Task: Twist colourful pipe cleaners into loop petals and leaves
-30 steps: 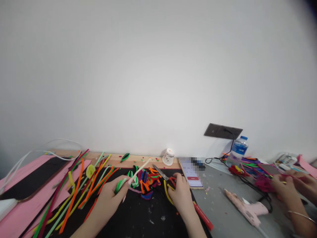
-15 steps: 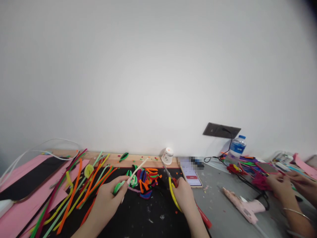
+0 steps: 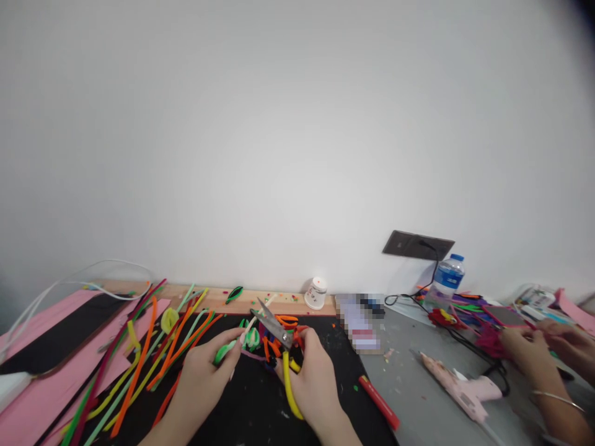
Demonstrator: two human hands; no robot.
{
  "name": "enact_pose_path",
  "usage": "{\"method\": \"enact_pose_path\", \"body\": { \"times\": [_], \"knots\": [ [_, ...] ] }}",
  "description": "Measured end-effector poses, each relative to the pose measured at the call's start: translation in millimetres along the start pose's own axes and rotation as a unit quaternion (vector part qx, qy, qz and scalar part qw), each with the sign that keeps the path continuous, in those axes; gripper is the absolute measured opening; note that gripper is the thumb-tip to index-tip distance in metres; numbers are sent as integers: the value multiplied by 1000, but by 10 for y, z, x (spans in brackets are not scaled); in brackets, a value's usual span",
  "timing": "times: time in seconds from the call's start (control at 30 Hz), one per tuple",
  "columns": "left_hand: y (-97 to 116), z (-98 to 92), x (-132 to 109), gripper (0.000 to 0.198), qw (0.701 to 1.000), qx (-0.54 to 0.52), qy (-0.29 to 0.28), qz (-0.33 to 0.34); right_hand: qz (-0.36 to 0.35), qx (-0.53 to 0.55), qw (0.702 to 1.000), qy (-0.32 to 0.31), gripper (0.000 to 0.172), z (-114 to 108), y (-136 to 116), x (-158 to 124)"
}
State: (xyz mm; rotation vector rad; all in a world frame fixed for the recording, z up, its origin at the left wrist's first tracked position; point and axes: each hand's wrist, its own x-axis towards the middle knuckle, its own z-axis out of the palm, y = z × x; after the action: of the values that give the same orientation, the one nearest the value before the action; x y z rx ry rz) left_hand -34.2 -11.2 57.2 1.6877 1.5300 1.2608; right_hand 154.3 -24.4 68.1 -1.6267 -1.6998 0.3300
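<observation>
No text, number or brand can be read. The small white jar [image 3: 317, 293] by the wall bears dark marks too small to make out, the clear plastic water bottle [image 3: 447, 276] shows only a blank-looking blue label, and the phone screen [image 3: 360, 321] is blurred.

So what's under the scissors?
Under the scissors, held in the right hand, lies a heap of short coloured pipe-cleaner pieces on the black mat. The hand covers part of the heap.
</observation>
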Motion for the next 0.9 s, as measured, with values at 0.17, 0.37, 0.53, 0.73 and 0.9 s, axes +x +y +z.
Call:
{"method": "enact_pose_path", "body": {
  "times": [0.17,0.37,0.53,0.73,0.9],
  "knots": [
    [-13,11,-10,38,1000,1,12,1,-33,-39,999,9,25,98,67,-20],
    [-10,8,-18,36,1000,13,15,13,-36,-57,997,27,22,140,63,-31],
    [-1,-7,-40,34,1000,17,11,21,-31,-67,997,35,22,141,52,-23],
    [13,-3,-34,33,999,24,16,38,-26,-75,996,38,21,147,70,-33],
    [7,2,-34,33,999,19,12,36,-29,-71,997,27,19,148,75,-23]
  ]
}}
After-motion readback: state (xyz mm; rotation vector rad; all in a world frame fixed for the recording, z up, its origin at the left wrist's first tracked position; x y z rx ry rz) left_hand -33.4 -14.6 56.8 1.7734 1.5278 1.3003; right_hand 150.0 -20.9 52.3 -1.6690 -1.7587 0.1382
